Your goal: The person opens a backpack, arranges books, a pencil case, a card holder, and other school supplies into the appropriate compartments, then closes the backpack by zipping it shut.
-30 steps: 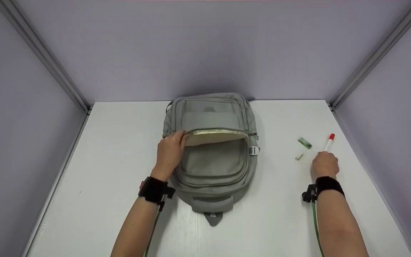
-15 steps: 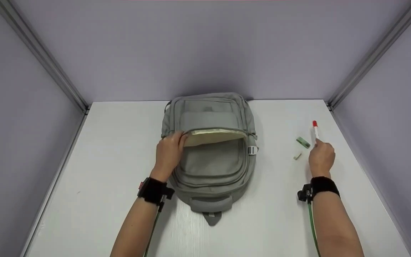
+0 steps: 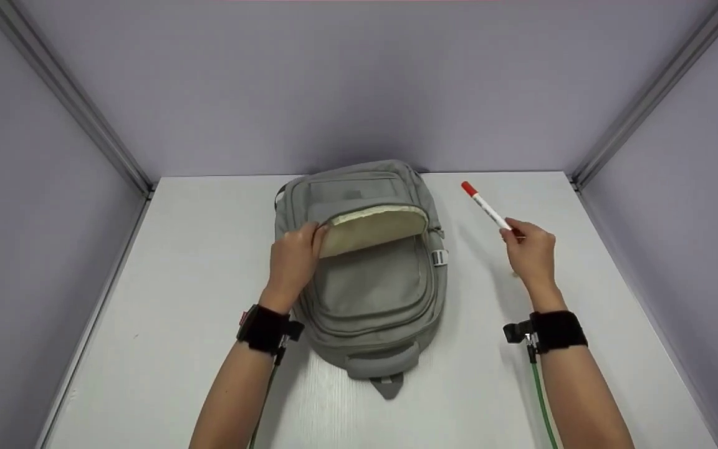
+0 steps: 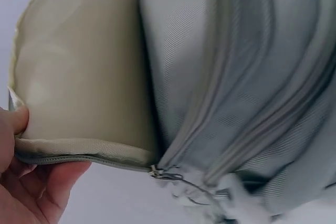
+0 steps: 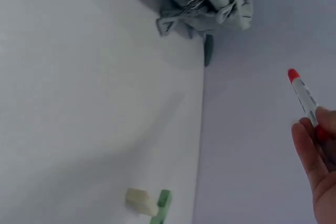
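A grey backpack (image 3: 371,287) lies flat on the white table (image 3: 178,268). My left hand (image 3: 293,262) grips the edge of its front pocket flap (image 4: 79,150) and holds it raised, showing the cream lining (image 3: 371,231) (image 4: 79,66). My right hand (image 3: 528,252) holds a white marker with a red cap (image 3: 485,206) (image 5: 303,94) in the air to the right of the bag, the cap pointing up and left toward the bag's top.
A small green piece (image 5: 164,204) and a cream piece (image 5: 138,202) lie together on the table below my right hand. Lilac walls with metal rails (image 3: 66,93) close in the table on three sides.
My right hand picked the marker up off the table and carried it up and left toward the bag. My left hand lifted the pocket flap higher, opening the pocket wider; the bag shifted slightly.
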A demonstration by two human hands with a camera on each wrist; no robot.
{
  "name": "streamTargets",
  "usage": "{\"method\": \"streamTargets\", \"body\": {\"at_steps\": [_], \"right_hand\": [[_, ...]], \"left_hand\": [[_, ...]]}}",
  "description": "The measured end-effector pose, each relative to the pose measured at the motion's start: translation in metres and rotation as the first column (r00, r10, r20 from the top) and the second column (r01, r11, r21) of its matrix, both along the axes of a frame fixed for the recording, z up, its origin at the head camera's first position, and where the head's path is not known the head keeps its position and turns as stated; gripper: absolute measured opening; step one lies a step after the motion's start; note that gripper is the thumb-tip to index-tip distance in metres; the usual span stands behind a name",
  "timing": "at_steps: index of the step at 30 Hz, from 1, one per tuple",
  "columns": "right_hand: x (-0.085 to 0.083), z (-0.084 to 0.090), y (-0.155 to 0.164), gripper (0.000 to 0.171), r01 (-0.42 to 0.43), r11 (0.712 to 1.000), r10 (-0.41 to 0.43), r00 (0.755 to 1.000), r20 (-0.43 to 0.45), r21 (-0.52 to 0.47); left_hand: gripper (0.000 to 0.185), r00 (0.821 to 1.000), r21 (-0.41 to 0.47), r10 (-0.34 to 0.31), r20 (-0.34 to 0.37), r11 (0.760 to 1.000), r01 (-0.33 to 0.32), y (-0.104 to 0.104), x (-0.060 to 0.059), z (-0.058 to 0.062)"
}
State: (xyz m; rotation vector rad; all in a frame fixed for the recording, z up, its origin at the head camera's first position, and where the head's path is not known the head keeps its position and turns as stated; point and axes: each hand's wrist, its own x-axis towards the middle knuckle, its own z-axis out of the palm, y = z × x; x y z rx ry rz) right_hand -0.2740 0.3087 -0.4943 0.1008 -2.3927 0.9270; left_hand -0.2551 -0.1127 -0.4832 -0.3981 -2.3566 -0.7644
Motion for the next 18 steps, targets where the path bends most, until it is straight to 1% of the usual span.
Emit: {"method": "streamTargets", "body": {"at_steps": [2, 4, 7, 9, 11, 14, 16, 18], "right_hand": [[0.003, 0.009, -0.009, 0.020, -0.081, 0.997, 0.081, 0.996, -0.041, 0.009], [0.006, 0.017, -0.016, 0.020, -0.144, 0.989, 0.145, 0.986, -0.078, 0.023], [0.010, 0.025, -0.025, 0.019, -0.205, 0.978, 0.207, 0.972, -0.109, 0.024], [0.014, 0.029, -0.030, 0.018, -0.232, 0.972, 0.233, 0.967, -0.103, 0.023], [0.017, 0.033, -0.034, 0.017, -0.254, 0.967, 0.255, 0.965, -0.069, 0.015], [0.025, 0.039, -0.037, 0.015, -0.281, 0.959, 0.282, 0.959, 0.042, -0.016], [0.031, 0.042, -0.038, 0.013, -0.299, 0.952, 0.304, 0.942, 0.138, -0.058], [0.035, 0.045, -0.041, 0.012, -0.315, 0.942, 0.334, 0.914, 0.231, -0.114]], "left_hand": [[0.032, 1.000, -0.007, 0.006, -0.009, 1.000, -0.006, -0.001, -0.002, 0.006], [0.032, 1.000, -0.012, 0.014, -0.011, 1.000, -0.014, -0.002, -0.004, 0.013], [0.032, 0.999, -0.020, 0.045, 0.006, 0.999, -0.045, -0.002, -0.008, 0.022], [0.032, 0.996, -0.027, 0.081, 0.025, 0.996, -0.081, -0.002, -0.011, 0.028], [0.034, 0.991, -0.036, 0.122, 0.050, 0.992, -0.120, -0.002, -0.015, 0.033], [0.035, 0.981, -0.034, 0.174, 0.088, 0.985, -0.172, 0.001, -0.019, 0.039], [0.035, 0.975, -0.027, 0.194, 0.111, 0.981, -0.192, 0.003, -0.021, 0.043], [0.035, 0.972, -0.020, 0.201, 0.121, 0.980, -0.200, 0.005, -0.023, 0.047]]}}
